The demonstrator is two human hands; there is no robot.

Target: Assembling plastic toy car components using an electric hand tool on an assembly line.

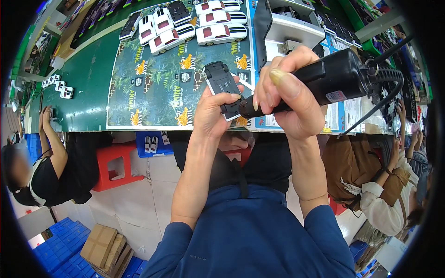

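Note:
In my left hand [211,109] I grip a toy car [221,78], turned so its black underside faces up. My fingers wrap its edges, with the thumb across the chassis. My right hand [294,92] is closed around a black corded electric screwdriver [324,76], held nearly level. Its tip end points left and meets the near end of the car's underside; the bit itself is hidden. Beyond my hands, several white toy cars with black stripes [221,33] stand in rows on a printed sheet [157,88], and a few others lie with dark undersides up.
A silver metal fixture [294,28] stands at the back right. The screwdriver's cord [394,83] loops at the right. Small white car pieces [66,92] lie on the green table [88,109] at left. People sit on both sides; a red stool [113,169] and blue tray [162,148] are below.

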